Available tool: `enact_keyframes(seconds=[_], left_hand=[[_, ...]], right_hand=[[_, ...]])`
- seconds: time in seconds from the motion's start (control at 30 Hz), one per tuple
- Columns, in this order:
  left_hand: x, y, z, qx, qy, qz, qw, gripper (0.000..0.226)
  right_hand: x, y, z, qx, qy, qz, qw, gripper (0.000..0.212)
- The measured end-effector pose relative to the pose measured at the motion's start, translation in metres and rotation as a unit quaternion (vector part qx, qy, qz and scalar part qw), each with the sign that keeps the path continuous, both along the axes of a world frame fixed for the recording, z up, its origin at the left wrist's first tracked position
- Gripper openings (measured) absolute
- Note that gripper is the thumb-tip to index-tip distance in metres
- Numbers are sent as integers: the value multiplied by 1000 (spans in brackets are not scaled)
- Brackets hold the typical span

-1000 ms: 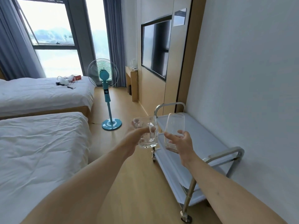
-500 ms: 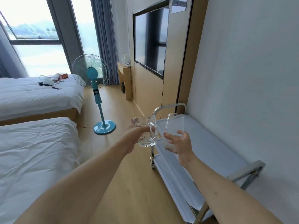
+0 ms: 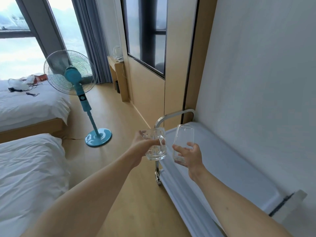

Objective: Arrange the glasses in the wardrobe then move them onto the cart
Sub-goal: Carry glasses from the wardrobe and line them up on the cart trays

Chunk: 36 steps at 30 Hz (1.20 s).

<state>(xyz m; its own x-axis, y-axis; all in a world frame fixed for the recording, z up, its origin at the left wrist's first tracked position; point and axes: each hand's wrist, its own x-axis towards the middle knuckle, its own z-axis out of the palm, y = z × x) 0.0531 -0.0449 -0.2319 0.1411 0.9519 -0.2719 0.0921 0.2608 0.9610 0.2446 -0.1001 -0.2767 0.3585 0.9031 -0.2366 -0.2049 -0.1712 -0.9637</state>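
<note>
Hard bits first: the cart point(image 3: 230, 161) was cut off at the lower right, so its near handle only showed as a blurry grey stub, and the lower shelf was mostly hidden under the top one and behind the right forearm. Both glasses were clear, so their edges kind of melted into whatever sat behind them. The stuff lying on the far bed point(image 3: 34, 103) was too small to name, just cables and something white. The wardrobe wasn't anywhere I could pick out.

The left hand point(image 3: 143, 146) was wrapped round a glass mug point(image 3: 156, 145), fingers curled round the far side and the thumb near the handle, holding it upright off the cart's far left corner, over the floor. The right hand point(image 3: 189, 155) gripped a tall tumbler point(image 3: 183, 144) low down, thumb in front, tilted slightly, above the far end of the top shelf. The two glasses were just beside each other, not touching as far as I could tell.

Compared with half a second before, the view had swung right and closer: the fan point(image 3: 75, 79) and near bed point(image 3: 29, 168) slid left, and the cart filled more of the picture. The hands kept the same grip and spacing.
</note>
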Motion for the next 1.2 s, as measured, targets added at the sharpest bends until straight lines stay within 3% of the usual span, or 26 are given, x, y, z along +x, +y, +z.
enact_keyframes(seconds=[0.37, 0.7, 0.9, 1.2], left_hand=[[28, 142, -49, -16, 5, -85, 996, 108], [45, 255, -78, -16, 75, -229, 970, 109], [67, 292, -93, 17, 144, -286, 947, 109], [114, 316, -119, 24, 143, -321, 936, 107]], right_hand=[[13, 97, -42, -40, -28, -132, 990, 82], [-10, 161, -65, -94, -16, -284, 954, 84], [-13, 171, -83, -121, -7, -349, 929, 83], [23, 195, -119, -164, -21, -395, 904, 80]])
